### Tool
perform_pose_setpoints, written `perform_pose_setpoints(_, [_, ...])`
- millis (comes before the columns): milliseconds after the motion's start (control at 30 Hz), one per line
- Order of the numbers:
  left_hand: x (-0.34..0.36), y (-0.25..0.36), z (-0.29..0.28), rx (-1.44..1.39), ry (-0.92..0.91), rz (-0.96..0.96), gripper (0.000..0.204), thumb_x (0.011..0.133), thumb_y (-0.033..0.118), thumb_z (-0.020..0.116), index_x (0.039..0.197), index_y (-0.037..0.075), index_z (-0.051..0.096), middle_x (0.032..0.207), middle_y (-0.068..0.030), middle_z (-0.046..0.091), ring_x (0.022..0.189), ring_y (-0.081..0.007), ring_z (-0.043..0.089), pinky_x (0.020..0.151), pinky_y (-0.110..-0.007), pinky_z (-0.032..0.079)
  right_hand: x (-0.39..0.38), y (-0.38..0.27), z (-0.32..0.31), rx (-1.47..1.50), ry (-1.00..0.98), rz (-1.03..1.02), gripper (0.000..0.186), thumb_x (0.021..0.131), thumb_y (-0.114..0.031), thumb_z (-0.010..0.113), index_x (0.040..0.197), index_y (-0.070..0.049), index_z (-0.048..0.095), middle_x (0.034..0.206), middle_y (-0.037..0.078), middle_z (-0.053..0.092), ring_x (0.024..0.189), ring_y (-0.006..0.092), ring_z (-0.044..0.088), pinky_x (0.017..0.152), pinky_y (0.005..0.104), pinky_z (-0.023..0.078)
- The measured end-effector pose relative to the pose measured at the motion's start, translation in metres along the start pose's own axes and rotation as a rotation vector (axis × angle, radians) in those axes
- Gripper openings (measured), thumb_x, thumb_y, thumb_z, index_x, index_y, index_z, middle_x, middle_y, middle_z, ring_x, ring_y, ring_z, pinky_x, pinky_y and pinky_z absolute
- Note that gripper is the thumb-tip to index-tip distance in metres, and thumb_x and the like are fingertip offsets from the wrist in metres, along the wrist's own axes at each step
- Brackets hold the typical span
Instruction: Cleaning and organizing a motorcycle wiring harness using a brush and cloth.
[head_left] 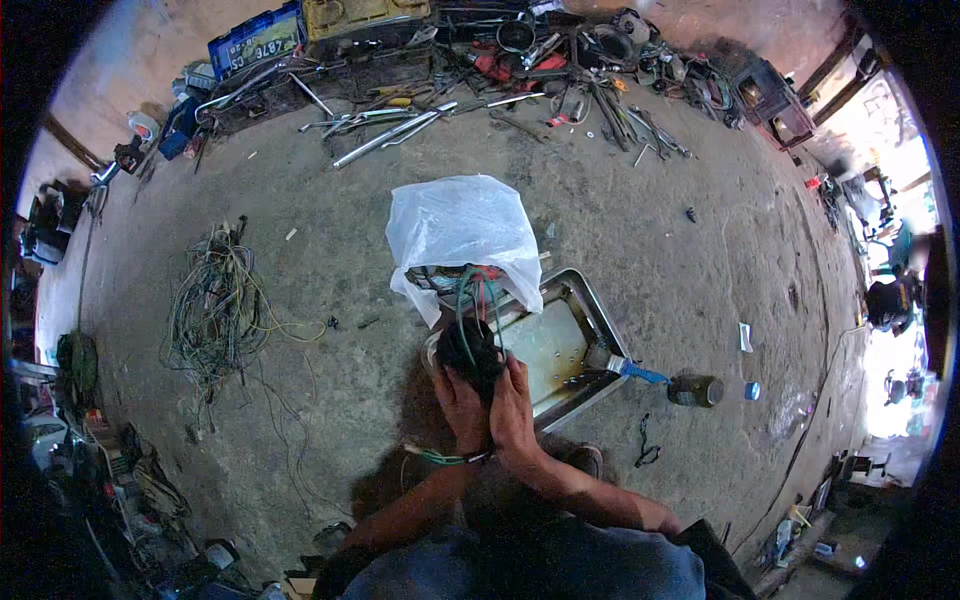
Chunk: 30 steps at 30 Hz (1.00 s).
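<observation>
My left hand (458, 408) and my right hand (510, 410) are pressed around a dark black bundle (470, 350) that I cannot make out clearly, with green and red wires (470, 290) at its top. A translucent white plastic bag (460, 215) lies beyond, draped over a wired part (435, 275). Beneath and right of my hands is a metal tray (545, 350) with some liquid in it. A blue-handled brush (640, 371) rests on the tray's right rim. A short green wire (440, 456) shows by my wrists.
A tangle of wires (215, 310) lies at the left. Right of the tray are an open jar (695, 390), a blue cap (751, 390) and a dark loop (648, 440). Tools and metal tubes (395, 135) are piled along the back wall.
</observation>
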<state>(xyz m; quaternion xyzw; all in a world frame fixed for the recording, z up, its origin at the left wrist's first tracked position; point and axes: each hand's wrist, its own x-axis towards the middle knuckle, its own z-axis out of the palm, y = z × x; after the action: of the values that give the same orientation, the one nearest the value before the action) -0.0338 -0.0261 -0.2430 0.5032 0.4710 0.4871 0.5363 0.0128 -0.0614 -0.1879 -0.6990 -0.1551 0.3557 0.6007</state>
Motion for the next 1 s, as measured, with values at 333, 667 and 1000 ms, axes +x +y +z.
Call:
perform_pose_setpoints(333, [0.01, 0.038, -0.008, -0.123, -0.165, -0.053, 0.041, 0.107, 0.029, 0.044, 0.134, -0.001, 0.053, 0.107, -0.0109, 0.062, 0.099, -0.0216, 0.057, 0.089, -0.035, 0.046, 0.022, -0.028, -0.018, 0.549, -0.182, 0.553, 0.035, 0.107, -0.037, 0.045, 0.12, -0.01, 0.062, 0.103, 0.006, 0.07, 0.084, 0.0213, 0.066, 0.079, 0.0373, 0.054])
perform_pose_setpoints(667, [0.094, 0.113, -0.104, 0.159, 0.075, -0.395, 0.046, 0.1, 0.043, 0.056, 0.107, -0.001, 0.064, 0.085, -0.0102, 0.068, 0.076, -0.0206, 0.063, 0.074, -0.035, 0.05, 0.043, -0.019, -0.043, 0.109, -0.308, 0.251, 0.036, 0.104, -0.041, 0.054, 0.115, -0.009, 0.067, 0.078, -0.005, 0.058, 0.056, 0.0053, 0.043, 0.048, 0.0229, 0.035])
perform_pose_setpoints(1000, [0.168, 0.076, -0.054, 0.583, -0.368, -0.102, 0.052, 0.091, 0.047, 0.071, 0.096, -0.005, 0.069, 0.082, -0.0112, 0.069, 0.076, -0.0192, 0.063, 0.075, -0.031, 0.049, 0.119, -0.021, -0.032, 0.172, -0.495, 0.418, 0.03, 0.104, -0.036, 0.054, 0.103, -0.007, 0.062, 0.064, -0.006, 0.043, 0.051, 0.0061, 0.036, 0.046, 0.0238, 0.03])
